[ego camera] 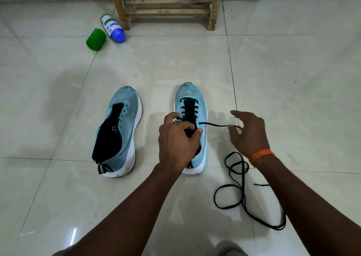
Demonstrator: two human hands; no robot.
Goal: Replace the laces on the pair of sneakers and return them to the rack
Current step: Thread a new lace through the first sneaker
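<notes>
Two light-blue sneakers stand on the tiled floor, toes pointing away from me. The left sneaker (119, 130) has no lace and its dark tongue lies open. The right sneaker (192, 103) is partly threaded with a black lace. My left hand (177, 138) grips that shoe at its tongue and collar. A lace end (214, 124) runs right from an upper eyelet to my right hand (250, 134), whose thumb and fingers pinch its tip while the other fingers spread. A second black lace (241, 189) lies loose in loops near my right forearm.
The wooden shoe rack (168, 6) stands against the far wall. A white spray bottle with a blue end (113, 27) lies on its side left of the rack, and its green cap (96, 39) lies beside it. Pale glossy tiles surround the shoes.
</notes>
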